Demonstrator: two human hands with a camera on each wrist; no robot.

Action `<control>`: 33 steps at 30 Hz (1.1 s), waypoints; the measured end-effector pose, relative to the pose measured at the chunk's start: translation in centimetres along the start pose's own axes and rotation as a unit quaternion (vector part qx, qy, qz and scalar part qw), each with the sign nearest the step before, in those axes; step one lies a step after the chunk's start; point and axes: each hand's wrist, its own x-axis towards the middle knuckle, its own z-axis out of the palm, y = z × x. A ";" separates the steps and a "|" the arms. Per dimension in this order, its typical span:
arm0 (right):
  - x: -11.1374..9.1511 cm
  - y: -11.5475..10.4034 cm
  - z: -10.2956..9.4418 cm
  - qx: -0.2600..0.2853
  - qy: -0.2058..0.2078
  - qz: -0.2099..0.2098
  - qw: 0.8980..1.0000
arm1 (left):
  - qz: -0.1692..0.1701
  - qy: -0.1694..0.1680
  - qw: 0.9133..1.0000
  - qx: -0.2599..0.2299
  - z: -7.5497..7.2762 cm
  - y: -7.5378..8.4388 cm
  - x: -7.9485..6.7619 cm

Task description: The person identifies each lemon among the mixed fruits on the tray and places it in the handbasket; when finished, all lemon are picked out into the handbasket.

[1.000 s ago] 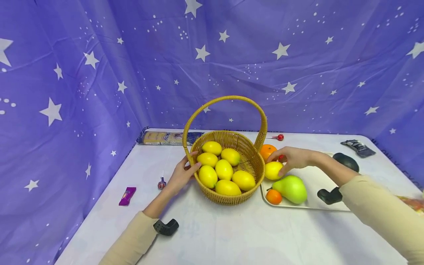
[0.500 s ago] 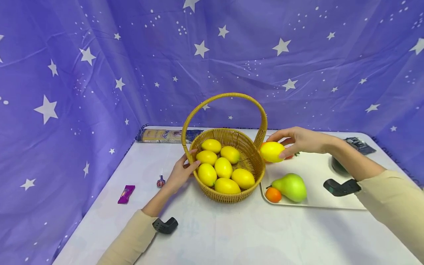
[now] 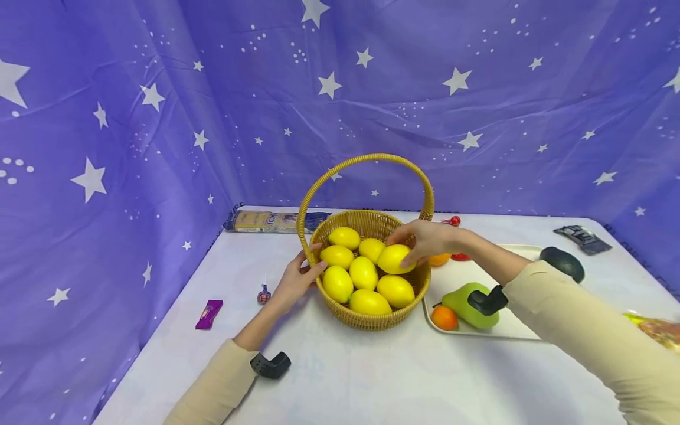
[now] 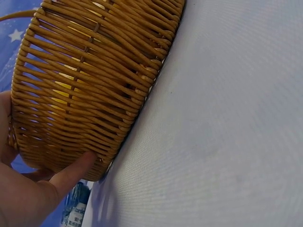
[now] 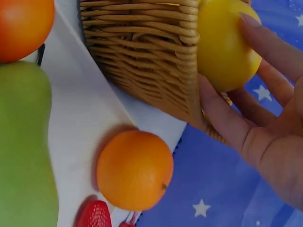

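Observation:
A wicker basket (image 3: 366,322) with a tall arched handle stands mid-table, holding several yellow lemons (image 3: 363,273). My left hand (image 3: 294,284) grips its left side by the rim at the handle's base. In the left wrist view, one finger lies along the woven outer wall (image 4: 85,104). My right hand (image 3: 434,241) pinches another lemon (image 3: 394,260) between thumb and fingers, over the right part of the basket's opening. In the right wrist view, this lemon (image 5: 225,49) is at the rim, with fingers on both sides of it.
A cream tray (image 3: 512,330) to the right bears a green pear (image 3: 462,304), a small orange fruit (image 3: 444,317) and a dark oval fruit (image 3: 562,264). Near the tray's back-left corner sits an orange (image 5: 135,170). A long packet (image 3: 265,221), purple candy (image 3: 209,314) and lollipop (image 3: 264,294) lie left.
My right hand has lifted the lemon from the tray side, beside the orange, and carried it left over the basket. The left hand keeps its hold on the basket.

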 end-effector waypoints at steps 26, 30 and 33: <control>2.0 -0.4 1.3 -0.053 0.027 0.037 0.998 | -0.007 -0.001 1.000 -0.004 -0.2 -0.7 0.6; 1.1 -0.5 0.8 -0.083 0.029 -0.017 0.996 | -0.012 0.003 1.000 0.008 -0.7 -2.1 1.3; -0.3 -0.5 0.4 -0.132 0.041 -0.071 0.988 | -0.014 -0.002 0.999 0.031 -1.2 -2.8 1.8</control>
